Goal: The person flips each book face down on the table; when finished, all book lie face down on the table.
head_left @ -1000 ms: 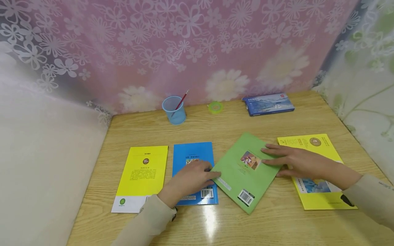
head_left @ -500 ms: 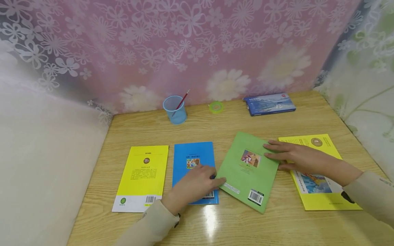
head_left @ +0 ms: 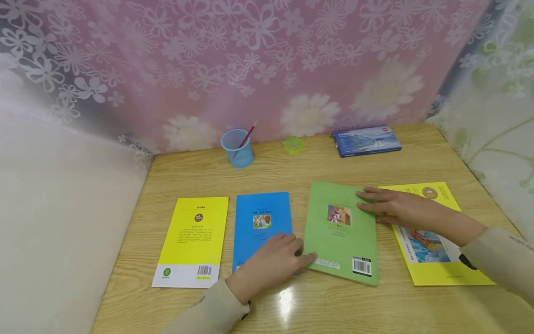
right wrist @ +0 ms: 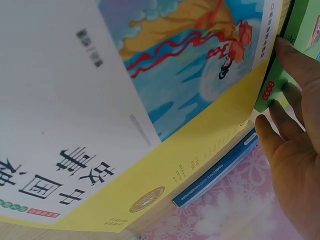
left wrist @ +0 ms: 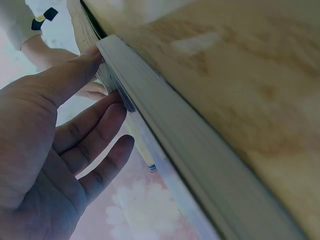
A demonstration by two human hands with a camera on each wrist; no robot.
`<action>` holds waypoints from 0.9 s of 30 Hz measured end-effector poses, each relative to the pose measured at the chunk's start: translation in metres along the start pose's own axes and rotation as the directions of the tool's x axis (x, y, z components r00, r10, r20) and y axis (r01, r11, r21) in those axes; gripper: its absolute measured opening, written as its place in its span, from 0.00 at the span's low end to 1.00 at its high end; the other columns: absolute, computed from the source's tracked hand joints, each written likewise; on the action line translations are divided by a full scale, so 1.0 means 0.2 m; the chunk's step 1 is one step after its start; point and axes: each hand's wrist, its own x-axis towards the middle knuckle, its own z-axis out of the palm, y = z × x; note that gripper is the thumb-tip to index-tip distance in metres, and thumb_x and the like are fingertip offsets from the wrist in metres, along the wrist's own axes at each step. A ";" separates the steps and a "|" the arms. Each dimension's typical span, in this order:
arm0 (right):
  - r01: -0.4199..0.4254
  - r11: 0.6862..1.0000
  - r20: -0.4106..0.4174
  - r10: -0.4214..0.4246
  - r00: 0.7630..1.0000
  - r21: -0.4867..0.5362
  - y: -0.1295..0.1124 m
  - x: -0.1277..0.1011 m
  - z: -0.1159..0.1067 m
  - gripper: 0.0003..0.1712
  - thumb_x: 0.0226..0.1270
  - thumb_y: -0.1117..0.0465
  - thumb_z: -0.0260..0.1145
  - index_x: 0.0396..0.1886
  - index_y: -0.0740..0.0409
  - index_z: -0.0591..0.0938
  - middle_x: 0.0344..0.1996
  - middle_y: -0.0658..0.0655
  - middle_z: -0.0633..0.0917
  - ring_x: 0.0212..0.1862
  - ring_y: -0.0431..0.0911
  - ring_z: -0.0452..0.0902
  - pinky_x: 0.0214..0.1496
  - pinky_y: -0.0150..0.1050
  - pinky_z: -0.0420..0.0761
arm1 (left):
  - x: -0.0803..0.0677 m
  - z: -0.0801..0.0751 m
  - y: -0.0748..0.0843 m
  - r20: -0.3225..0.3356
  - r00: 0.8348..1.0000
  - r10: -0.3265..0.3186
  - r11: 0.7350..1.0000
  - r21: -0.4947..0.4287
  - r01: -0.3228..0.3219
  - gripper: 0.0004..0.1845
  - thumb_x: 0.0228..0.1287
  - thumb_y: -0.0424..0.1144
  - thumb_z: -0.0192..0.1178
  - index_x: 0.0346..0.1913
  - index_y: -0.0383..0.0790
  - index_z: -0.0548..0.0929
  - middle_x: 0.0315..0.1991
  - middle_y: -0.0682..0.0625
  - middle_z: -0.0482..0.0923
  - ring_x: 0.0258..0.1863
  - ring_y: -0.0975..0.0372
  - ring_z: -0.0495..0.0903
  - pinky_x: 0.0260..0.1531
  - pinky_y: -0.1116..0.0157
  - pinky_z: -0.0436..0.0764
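We seem to sit at a home study corner: a light wooden desk (head_left: 375,306) screened by pink flower-printed curtains (head_left: 258,65), with thin paperback children's books (head_left: 262,227) laid in a row, a blue plastic pen cup (head_left: 237,148) holding a red pencil (head_left: 247,135), and a blue flat box (head_left: 366,141)

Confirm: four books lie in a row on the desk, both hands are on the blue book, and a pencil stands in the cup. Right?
Not quite. Both hands, left hand and right hand, are on the green book, not the blue book, as the head view shows. The four books and the pencil in the cup are right.
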 end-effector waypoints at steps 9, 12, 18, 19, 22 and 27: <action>-0.025 1.000 0.060 0.025 0.998 0.001 0.00 0.04 -0.02 0.38 0.62 0.61 0.79 0.73 0.45 0.79 0.75 0.55 0.76 0.74 0.60 0.73 0.55 0.44 0.88 | 0.00 -0.02 0.06 0.020 1.000 0.005 0.999 -0.035 -0.004 0.19 0.80 0.47 0.58 0.69 0.64 0.82 0.47 0.57 0.82 0.47 0.64 0.78 0.49 0.66 0.80; -0.023 1.000 0.063 0.023 0.998 -0.001 0.00 0.04 -0.02 0.39 0.62 0.63 0.79 0.73 0.45 0.79 0.75 0.55 0.76 0.74 0.59 0.73 0.54 0.43 0.88 | 0.01 -0.02 0.08 0.017 1.000 0.009 0.999 -0.042 -0.008 0.19 0.80 0.48 0.59 0.69 0.64 0.81 0.47 0.57 0.82 0.47 0.64 0.78 0.48 0.66 0.79; -0.018 1.000 0.047 0.018 0.999 0.012 0.00 0.05 -0.01 0.39 0.61 0.65 0.79 0.73 0.46 0.79 0.75 0.55 0.77 0.74 0.60 0.73 0.54 0.43 0.88 | 0.02 -0.02 0.12 0.020 1.000 0.020 0.998 -0.063 -0.019 0.20 0.81 0.50 0.58 0.71 0.63 0.80 0.48 0.57 0.81 0.46 0.66 0.78 0.49 0.66 0.79; -0.021 1.000 0.047 0.021 0.999 0.015 0.00 0.05 -0.01 0.39 0.61 0.65 0.79 0.73 0.46 0.79 0.75 0.55 0.77 0.74 0.60 0.73 0.54 0.44 0.88 | 0.02 -0.02 0.13 0.020 1.000 0.024 0.998 -0.062 -0.022 0.21 0.81 0.50 0.57 0.71 0.63 0.79 0.48 0.58 0.81 0.46 0.66 0.78 0.50 0.66 0.80; -0.032 0.999 0.050 0.031 0.998 0.015 -0.01 0.05 -0.02 0.39 0.62 0.66 0.78 0.73 0.46 0.79 0.75 0.55 0.76 0.74 0.60 0.73 0.55 0.44 0.88 | 0.03 0.00 0.14 0.020 0.999 0.030 0.998 -0.048 -0.029 0.21 0.81 0.52 0.56 0.72 0.62 0.78 0.48 0.58 0.81 0.45 0.66 0.78 0.53 0.65 0.80; -0.052 0.998 0.057 0.051 0.997 0.019 -0.02 0.06 -0.02 0.37 0.63 0.66 0.77 0.72 0.47 0.80 0.75 0.55 0.76 0.75 0.60 0.72 0.56 0.44 0.88 | 0.03 0.00 0.15 0.009 1.000 0.022 0.999 -0.029 -0.022 0.22 0.79 0.55 0.58 0.71 0.63 0.79 0.47 0.59 0.81 0.44 0.67 0.78 0.54 0.65 0.80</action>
